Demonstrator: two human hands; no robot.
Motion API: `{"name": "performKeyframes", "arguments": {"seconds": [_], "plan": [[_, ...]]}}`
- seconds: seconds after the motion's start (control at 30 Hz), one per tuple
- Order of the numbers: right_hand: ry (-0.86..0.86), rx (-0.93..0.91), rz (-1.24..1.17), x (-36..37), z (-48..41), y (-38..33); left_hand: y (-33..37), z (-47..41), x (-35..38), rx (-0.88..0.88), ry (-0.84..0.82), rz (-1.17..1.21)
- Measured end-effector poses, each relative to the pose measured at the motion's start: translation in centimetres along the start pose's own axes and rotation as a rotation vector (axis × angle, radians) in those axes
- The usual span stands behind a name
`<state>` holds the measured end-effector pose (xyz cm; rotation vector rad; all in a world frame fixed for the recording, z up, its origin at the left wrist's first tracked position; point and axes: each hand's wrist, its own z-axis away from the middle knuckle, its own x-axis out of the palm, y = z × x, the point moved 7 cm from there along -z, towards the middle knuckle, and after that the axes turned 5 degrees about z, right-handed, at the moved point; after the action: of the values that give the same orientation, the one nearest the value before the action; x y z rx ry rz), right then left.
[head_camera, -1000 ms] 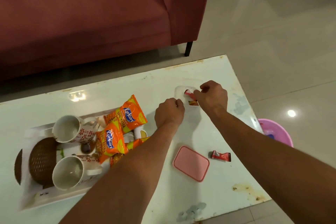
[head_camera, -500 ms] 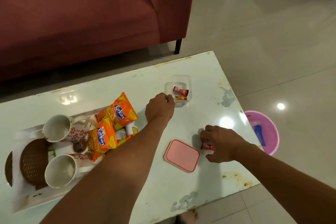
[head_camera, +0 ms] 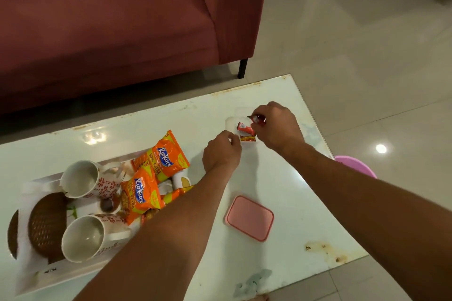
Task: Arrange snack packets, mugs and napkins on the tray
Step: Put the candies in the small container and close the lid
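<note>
A white tray (head_camera: 36,276) at the table's left carries two white floral mugs (head_camera: 83,179) (head_camera: 85,239), brown woven coasters (head_camera: 47,222) and orange Kurkure packets (head_camera: 166,156) (head_camera: 140,197). Farther right stands a small clear plastic box (head_camera: 230,124) holding red and yellow sachets (head_camera: 244,128). My left hand (head_camera: 221,151) grips the box's near edge. My right hand (head_camera: 278,127) hovers over the box, pinching a small red sachet (head_camera: 259,118) above it.
A pink lid (head_camera: 249,217) lies on the white table (head_camera: 281,178) between my forearms. A maroon sofa (head_camera: 110,27) stands beyond the far edge. A pink basin (head_camera: 359,166) sits on the floor at the right.
My right hand picked the red sachet up from beside the pink lid and carried it back to the clear box. My left hand stayed at the box.
</note>
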<state>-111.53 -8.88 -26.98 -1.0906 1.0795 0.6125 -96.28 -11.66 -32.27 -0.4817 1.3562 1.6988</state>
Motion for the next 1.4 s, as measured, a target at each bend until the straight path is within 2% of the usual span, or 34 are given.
{"name": "performKeyframes", "arguments": {"seconds": [0.23, 0.37, 0.43, 0.57, 0.67, 0.83, 0.97, 1.07, 1.17, 1.23, 1.3, 1.4], "plan": [[0.0, 0.016, 0.085, 1.9, -2.9, -0.4, -1.2, -1.1, 0.8, -0.008, -0.058, 0.093], [0.171, 0.007, 0.02, 2.2, 1.3, 1.4, -1.9, -1.5, 1.2, -0.04, -0.092, 0.179], [0.173, -0.068, 0.022, 3.0, 4.8, 1.8, -1.8, -1.7, 1.2, -0.032, -0.116, 0.229], [-0.113, -0.302, 0.145, 6.7, 11.8, 1.7, -0.8, -1.9, 1.2, 0.008, -0.154, 0.203], [-0.333, -0.362, 0.242, 8.9, 15.2, 1.7, -0.5, -1.8, 1.4, 0.018, -0.159, 0.153], [-0.438, -0.294, 0.309, 10.2, 17.3, 1.1, -0.2, -1.0, 1.5, 0.005, -0.154, 0.113], [-0.465, -0.01, 0.172, 10.6, 17.2, 1.9, -0.4, 0.0, 1.6, -0.011, -0.166, 0.12], [-0.39, 0.169, 0.031, 8.7, 16.2, 3.1, -0.9, 0.9, 1.5, -0.038, -0.175, 0.133], [-0.048, 0.176, -0.015, 4.2, 14.2, 3.9, -1.5, 1.7, 1.6, -0.044, -0.18, 0.129], [0.115, 0.264, -0.086, 1.5, 13.1, 4.6, -2.0, 2.4, 1.8, -0.048, -0.176, 0.121], [0.187, 0.319, -0.128, 0.1, 11.7, 4.6, -2.4, 2.9, 2.3, -0.05, -0.183, 0.103], [0.167, 0.296, -0.085, -0.3, 9.0, 3.0, -2.7, 3.6, 2.6, -0.028, -0.162, 0.044]]}}
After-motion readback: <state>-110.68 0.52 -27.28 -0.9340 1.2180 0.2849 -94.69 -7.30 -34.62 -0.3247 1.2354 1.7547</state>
